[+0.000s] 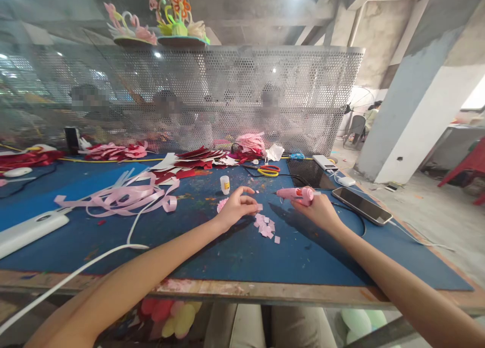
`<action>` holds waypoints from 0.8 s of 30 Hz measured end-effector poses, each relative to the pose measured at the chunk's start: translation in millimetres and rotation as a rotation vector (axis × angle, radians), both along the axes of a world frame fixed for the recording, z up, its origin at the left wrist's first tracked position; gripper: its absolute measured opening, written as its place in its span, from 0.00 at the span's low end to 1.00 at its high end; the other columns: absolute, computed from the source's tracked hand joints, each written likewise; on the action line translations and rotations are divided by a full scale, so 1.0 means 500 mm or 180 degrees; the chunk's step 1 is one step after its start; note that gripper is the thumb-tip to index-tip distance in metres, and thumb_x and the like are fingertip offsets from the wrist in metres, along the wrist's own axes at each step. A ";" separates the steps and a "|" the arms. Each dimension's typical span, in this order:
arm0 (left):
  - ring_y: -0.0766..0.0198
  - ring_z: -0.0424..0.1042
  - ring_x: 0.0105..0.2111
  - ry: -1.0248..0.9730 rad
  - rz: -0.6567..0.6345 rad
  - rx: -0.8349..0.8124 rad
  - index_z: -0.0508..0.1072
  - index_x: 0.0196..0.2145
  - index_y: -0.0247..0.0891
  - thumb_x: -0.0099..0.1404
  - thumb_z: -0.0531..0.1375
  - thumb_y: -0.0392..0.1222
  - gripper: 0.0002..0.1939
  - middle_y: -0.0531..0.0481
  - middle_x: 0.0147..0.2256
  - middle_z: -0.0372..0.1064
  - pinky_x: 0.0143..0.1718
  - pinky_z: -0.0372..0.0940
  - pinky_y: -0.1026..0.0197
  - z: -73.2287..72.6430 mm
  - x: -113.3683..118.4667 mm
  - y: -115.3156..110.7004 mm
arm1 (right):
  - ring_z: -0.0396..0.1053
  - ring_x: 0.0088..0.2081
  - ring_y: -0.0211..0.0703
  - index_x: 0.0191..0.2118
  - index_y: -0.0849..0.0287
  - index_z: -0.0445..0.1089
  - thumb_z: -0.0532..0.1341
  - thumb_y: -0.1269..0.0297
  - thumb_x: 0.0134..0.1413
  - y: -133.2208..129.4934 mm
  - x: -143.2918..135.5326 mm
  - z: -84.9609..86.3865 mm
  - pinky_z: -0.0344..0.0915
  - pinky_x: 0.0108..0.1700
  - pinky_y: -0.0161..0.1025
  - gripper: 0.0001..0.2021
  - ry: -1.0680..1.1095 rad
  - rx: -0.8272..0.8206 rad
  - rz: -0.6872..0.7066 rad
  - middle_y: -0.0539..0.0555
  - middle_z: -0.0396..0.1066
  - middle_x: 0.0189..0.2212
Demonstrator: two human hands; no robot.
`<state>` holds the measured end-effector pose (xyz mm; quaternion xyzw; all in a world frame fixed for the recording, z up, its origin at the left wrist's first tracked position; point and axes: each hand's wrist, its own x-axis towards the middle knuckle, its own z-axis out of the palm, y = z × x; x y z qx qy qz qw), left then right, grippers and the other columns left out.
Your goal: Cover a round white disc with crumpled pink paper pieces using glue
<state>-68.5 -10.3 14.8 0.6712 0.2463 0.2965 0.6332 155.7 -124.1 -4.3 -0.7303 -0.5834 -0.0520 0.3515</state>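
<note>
My right hand [322,211] is wrapped round a pink hot glue gun [295,193], whose nozzle points left over the mat. Across from the nozzle, my left hand [238,206] has its fingers bent together, with a small pink square [259,207] at the fingertips. Below those fingertips lies a loose pile of pale pink squares [265,227]. Partly hidden behind my left hand is a pink ruffled piece [222,204]. A small white bottle with a yellow label [225,185] stands just beyond it.
Pale pink ribbon [125,194] lies tangled on the left, near a white power strip [36,229]. Red and white cut pieces [193,161] are heaped at the back, beside scissors [268,171]. A phone [361,205] with a cable lies right. A perforated metal screen [227,100] borders the table.
</note>
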 end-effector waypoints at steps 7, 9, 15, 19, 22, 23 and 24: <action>0.69 0.69 0.23 0.0049 0.0066 0.0042 0.60 0.39 0.38 0.46 0.68 0.39 0.25 0.58 0.25 0.67 0.27 0.65 0.65 0.001 0.002 -0.005 | 0.65 0.31 0.44 0.41 0.60 0.64 0.61 0.48 0.45 0.010 0.015 0.001 0.61 0.31 0.39 0.22 0.0512 0.0415 -0.0136 0.55 0.68 0.32; 0.69 0.69 0.23 0.0042 0.0048 0.0059 0.60 0.39 0.38 0.46 0.68 0.39 0.25 0.58 0.24 0.68 0.26 0.65 0.65 0.001 0.003 -0.008 | 0.64 0.36 0.45 0.45 0.60 0.62 0.61 0.52 0.46 -0.001 0.011 0.010 0.62 0.37 0.42 0.23 0.0277 0.1545 -0.0439 0.57 0.67 0.38; 0.66 0.71 0.23 -0.0070 -0.0105 0.0067 0.57 0.39 0.39 0.47 0.68 0.40 0.26 0.58 0.24 0.68 0.26 0.66 0.64 -0.003 0.010 -0.022 | 0.57 0.20 0.33 0.30 0.57 0.65 0.58 0.64 0.52 -0.040 -0.054 0.019 0.58 0.26 0.33 0.03 -0.0102 0.1683 0.0525 0.47 0.65 0.20; 0.69 0.70 0.22 -0.0152 -0.0234 0.0299 0.55 0.39 0.40 0.49 0.67 0.39 0.26 0.59 0.25 0.69 0.26 0.65 0.65 -0.010 0.013 -0.029 | 0.59 0.18 0.33 0.34 0.58 0.70 0.58 0.62 0.52 -0.027 -0.101 -0.005 0.57 0.24 0.32 0.07 0.0318 0.0286 0.0976 0.46 0.64 0.16; 0.70 0.69 0.22 -0.0111 -0.0284 0.0407 0.55 0.40 0.40 0.50 0.67 0.39 0.26 0.58 0.26 0.69 0.25 0.64 0.66 -0.014 0.014 -0.031 | 0.60 0.18 0.33 0.37 0.60 0.72 0.58 0.61 0.52 -0.017 -0.107 -0.016 0.55 0.22 0.32 0.10 0.0538 0.0047 0.1162 0.46 0.65 0.16; 0.70 0.69 0.22 -0.0096 -0.0308 0.0417 0.55 0.40 0.40 0.50 0.67 0.39 0.26 0.58 0.26 0.69 0.25 0.64 0.67 -0.015 0.014 -0.032 | 0.60 0.18 0.33 0.38 0.60 0.72 0.58 0.61 0.52 -0.017 -0.106 -0.018 0.54 0.22 0.32 0.11 0.0577 0.0038 0.1207 0.46 0.65 0.16; 0.70 0.69 0.22 -0.0085 -0.0331 0.0420 0.55 0.40 0.40 0.50 0.67 0.39 0.27 0.58 0.26 0.69 0.25 0.64 0.67 -0.016 0.014 -0.032 | 0.59 0.18 0.33 0.38 0.60 0.73 0.58 0.60 0.52 -0.017 -0.105 -0.019 0.54 0.22 0.32 0.11 0.0589 0.0036 0.1244 0.47 0.65 0.16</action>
